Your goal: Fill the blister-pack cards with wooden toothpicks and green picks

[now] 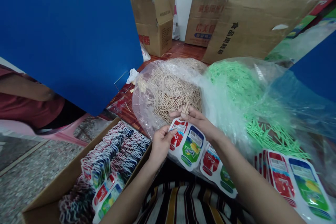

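My left hand (160, 144) pinches the left edge of a flat double packet (193, 147), its halves shaped like bottles, one red "Cola" and one green and blue "Sprite". My right hand (197, 119) is closed around a few pale thin sticks (186, 109) at the packet's top edge. Just beyond the hands lies a clear bag of loose pale sticks (170, 91). Below my right forearm is another double packet (211, 161), partly covered by the arm. A stack of the same packets (309, 185) lies at the right.
On the left, a cardboard box (52, 192) holds rows of packets. A clear bag of green sticks (236, 77) is at the right. Cardboard cartons (249, 24) stand behind. A blue panel (78, 35) rises on the left, with another person's arm (23, 86) beyond it.
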The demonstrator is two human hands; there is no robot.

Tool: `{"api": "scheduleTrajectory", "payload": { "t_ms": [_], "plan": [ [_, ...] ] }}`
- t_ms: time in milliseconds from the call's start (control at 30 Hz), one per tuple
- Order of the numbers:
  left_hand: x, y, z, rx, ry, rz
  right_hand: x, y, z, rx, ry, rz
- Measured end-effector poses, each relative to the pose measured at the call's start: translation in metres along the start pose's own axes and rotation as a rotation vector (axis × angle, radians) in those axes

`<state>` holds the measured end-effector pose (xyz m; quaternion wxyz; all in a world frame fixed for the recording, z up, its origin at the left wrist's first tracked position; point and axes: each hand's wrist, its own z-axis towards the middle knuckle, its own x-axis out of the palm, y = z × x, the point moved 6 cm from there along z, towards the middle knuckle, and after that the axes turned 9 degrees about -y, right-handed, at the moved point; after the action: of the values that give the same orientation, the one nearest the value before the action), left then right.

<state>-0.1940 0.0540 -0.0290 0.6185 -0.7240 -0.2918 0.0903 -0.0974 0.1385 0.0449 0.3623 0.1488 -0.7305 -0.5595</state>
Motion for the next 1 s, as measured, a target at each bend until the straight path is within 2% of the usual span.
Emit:
{"api": "scheduleTrajectory", "payload": {
  "t_ms": [233,367,467,533,600,667,733,867,1000],
  "plan": [
    [0.001,0.007,0.004,-0.021,0.016,-0.007,-0.005,-0.006,0.006,0.006,-0.159,0.108],
    [-0.003,0.013,0.001,-0.051,0.014,0.007,-0.007,-0.009,0.009,-0.05,-0.193,0.062],
    [-0.007,0.015,-0.004,-0.056,0.002,0.043,-0.021,-0.005,0.013,-0.15,-0.278,-0.011],
    [-0.01,0.014,-0.008,-0.052,-0.01,0.048,-0.04,0.003,0.017,-0.252,-0.401,-0.2],
    [-0.014,0.012,-0.011,-0.052,-0.027,0.041,-0.06,0.008,0.025,-0.27,-0.504,-0.649],
    [-0.021,0.008,-0.013,-0.058,-0.052,0.024,-0.077,0.004,0.036,-0.171,-0.523,-1.19],
    [-0.031,0.005,-0.013,-0.065,-0.086,0.009,-0.089,-0.005,0.048,-0.07,-0.495,-1.448],
    [-0.048,-0.005,-0.009,-0.033,-0.143,-0.002,-0.087,-0.026,0.069,0.041,-0.426,-1.576],
    [-0.054,-0.009,-0.006,-0.015,-0.171,-0.011,-0.081,-0.036,0.083,0.163,-0.477,-1.669]
  ]
}}
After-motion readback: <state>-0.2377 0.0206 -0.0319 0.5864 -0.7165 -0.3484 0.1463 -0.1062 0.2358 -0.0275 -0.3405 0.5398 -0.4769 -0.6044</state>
